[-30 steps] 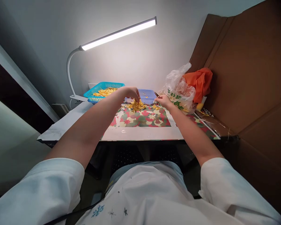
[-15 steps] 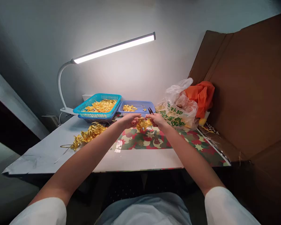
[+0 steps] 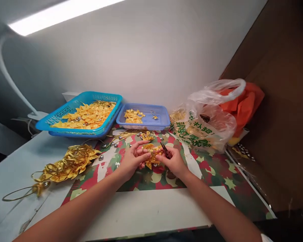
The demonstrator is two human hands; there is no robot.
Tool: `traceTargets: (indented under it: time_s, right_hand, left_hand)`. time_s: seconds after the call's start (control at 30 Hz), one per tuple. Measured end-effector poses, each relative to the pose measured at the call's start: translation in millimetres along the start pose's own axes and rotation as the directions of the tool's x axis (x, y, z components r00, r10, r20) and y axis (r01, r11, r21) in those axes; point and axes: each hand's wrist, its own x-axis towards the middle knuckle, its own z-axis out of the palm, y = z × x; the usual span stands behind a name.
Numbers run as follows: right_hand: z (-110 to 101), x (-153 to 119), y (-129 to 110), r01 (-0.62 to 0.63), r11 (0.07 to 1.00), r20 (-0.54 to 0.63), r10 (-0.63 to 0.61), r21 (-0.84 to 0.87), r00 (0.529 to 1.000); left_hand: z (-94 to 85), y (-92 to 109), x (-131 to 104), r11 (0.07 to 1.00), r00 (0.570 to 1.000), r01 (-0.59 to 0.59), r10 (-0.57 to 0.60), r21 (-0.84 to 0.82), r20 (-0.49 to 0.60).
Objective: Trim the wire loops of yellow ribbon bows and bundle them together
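Note:
My left hand (image 3: 135,158) and my right hand (image 3: 173,161) meet over the patterned sheet, both closed on a small gold ribbon piece (image 3: 150,158) with gold wire loops. The right hand also keeps a small dark pair of pliers or scissors (image 3: 165,150) in its palm, tips pointing up. Beyond the fingers lies another gold ribbon piece (image 3: 148,135), with silver bells (image 3: 115,145) and gold wires (image 3: 127,135) around it. A long bunch of gold ribbon pieces (image 3: 70,163) rests left of my left hand, near a single looped piece with a bell (image 3: 40,188).
A turquoise basket (image 3: 46,125) of gold pieces stands at the back left, beside a blue basket (image 3: 151,127) holding fewer. At the right are a plastic bag (image 3: 204,131), orange cloth (image 3: 244,104) and a cardboard wall (image 3: 280,101). A lit lamp (image 3: 65,13) hangs above.
The view has moved closer and tilted down, so the table looks larger and the lamp is partly cut off. Both hands still hold the gold piece, now seen in front of the scattered bells.

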Motion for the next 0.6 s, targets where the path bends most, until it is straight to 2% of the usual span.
traceTargets:
  time_s: [0.23, 0.33, 0.43, 0.6]
  right_hand:
    - [9, -12, 10, 0.011, 0.965, -0.008, -0.013, -0.263, 1.000]
    - [10, -14, 9, 0.059, 0.952, 0.014, -0.057, -0.299, 0.998]
    - [11, -13, 5, 0.045, 0.970, 0.025, -0.040, -0.238, 0.999]
    - [6, -8, -2, -0.101, 0.995, 0.047, 0.101, -0.020, 0.994]
  left_hand:
    - [-3.2, -8, -2, 0.996, 0.997, 0.076, -0.076, 0.039, 0.000]
    - [-0.2, -5, -4, 0.997, 0.997, 0.068, -0.069, 0.032, 0.022]
    - [0.8, -1, -6, 0.998, 0.997, 0.064, -0.064, 0.011, 0.042]
    - [0.2, 0, -8, 0.995, 0.993, 0.103, -0.103, -0.007, 0.058]
